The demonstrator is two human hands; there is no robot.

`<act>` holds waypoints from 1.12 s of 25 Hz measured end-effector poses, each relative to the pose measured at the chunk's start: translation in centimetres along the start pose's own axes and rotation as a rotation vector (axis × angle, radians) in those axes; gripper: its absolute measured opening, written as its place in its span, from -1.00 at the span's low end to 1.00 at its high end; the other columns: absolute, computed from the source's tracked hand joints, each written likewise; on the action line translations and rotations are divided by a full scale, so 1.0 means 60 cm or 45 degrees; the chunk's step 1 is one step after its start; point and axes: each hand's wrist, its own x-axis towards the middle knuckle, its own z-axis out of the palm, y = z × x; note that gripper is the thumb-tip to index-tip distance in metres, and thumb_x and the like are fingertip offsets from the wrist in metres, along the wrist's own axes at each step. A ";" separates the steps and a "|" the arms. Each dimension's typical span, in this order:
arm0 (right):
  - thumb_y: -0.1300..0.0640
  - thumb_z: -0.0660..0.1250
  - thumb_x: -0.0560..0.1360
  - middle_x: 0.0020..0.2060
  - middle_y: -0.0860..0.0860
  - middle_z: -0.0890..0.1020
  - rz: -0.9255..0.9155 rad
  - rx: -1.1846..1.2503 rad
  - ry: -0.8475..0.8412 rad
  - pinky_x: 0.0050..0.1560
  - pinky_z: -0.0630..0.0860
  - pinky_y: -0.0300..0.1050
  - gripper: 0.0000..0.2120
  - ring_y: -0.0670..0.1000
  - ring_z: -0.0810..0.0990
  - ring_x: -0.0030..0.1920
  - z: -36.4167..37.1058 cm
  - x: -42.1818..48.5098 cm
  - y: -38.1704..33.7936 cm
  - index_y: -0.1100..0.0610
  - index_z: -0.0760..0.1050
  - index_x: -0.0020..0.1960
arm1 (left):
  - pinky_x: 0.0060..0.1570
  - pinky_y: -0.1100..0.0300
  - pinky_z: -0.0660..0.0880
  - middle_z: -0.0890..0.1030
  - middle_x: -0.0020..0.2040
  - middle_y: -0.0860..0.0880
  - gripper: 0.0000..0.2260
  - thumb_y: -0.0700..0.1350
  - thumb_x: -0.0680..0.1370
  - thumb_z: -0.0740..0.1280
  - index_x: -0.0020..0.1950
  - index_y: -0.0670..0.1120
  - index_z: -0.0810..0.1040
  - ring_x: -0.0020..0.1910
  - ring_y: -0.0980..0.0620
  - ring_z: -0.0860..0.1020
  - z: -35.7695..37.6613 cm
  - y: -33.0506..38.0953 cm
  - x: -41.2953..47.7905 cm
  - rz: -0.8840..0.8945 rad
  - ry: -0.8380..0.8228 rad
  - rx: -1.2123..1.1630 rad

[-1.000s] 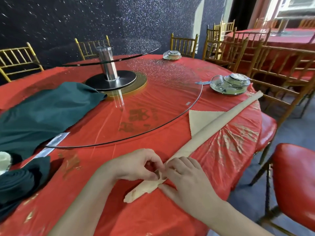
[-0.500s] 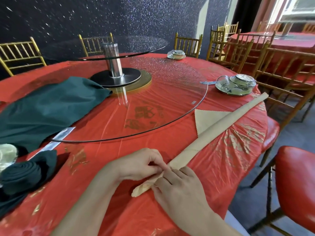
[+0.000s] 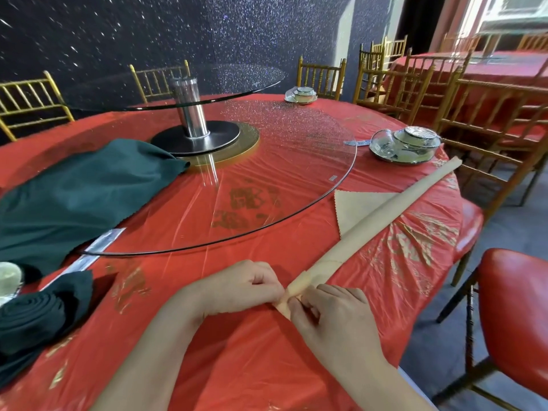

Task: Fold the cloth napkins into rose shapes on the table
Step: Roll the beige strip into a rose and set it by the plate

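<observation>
Both hands are pinching the near end of the beige napkin [image 3: 382, 215], which is lying as a long rolled strip on the red table [image 3: 237, 366]. The long axis is running from the fingers up and right toward the far table edge, ending beside the stacked glass dishes [image 3: 404, 142], with a triangular flap sticking out toward the glass turntable [image 3: 267, 173]. Left hand [image 3: 243, 287] is closed, fingertips clamped on the strip's tip from the left; right hand [image 3: 332, 318] is clamped on it from the right, fingers curled over it. The two are touching, equally near. Judging by that, the coil is only starting, and the whole length is lying away up-right, so rolling needs to be feeding from there. Dishes: contents unclear. A dark green napkin [image 3: 74, 197] is lying spread at left, a rolled one [image 3: 32, 315] at the near left edge.
</observation>
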 end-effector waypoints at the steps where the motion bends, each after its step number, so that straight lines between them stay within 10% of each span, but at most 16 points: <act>1: -0.10 0.21 0.40 -0.53 -0.19 0.20 0.010 0.007 -0.016 -0.33 0.42 -0.16 -0.72 -0.16 0.38 -0.49 0.001 0.001 0.002 -0.10 0.14 -0.36 | -0.08 0.37 0.39 0.54 -0.12 0.15 -0.76 0.18 0.33 0.28 -0.22 0.07 0.64 -0.17 0.26 0.50 0.001 -0.003 0.000 0.014 0.000 0.025; 15: -0.29 0.25 0.31 -0.36 -0.19 0.50 -0.037 -0.085 -0.101 -0.13 0.26 -0.21 -0.72 -0.15 0.53 -0.32 0.007 -0.015 0.017 -0.10 0.53 -0.26 | -0.25 0.29 0.37 0.44 -0.18 0.11 -0.83 0.05 0.46 0.39 -0.24 0.12 0.41 -0.29 0.22 0.41 0.031 0.003 0.014 -0.009 0.347 0.307; 28: -0.18 0.24 0.45 -0.50 -0.22 0.25 0.042 0.004 -0.081 -0.30 0.38 -0.23 -0.67 -0.18 0.40 -0.47 0.009 -0.007 0.016 -0.05 0.45 -0.42 | -0.06 0.47 0.31 0.50 -0.05 0.16 -0.82 -0.08 0.33 0.29 -0.16 0.17 0.59 -0.06 0.26 0.46 0.016 0.003 0.002 0.101 0.188 0.107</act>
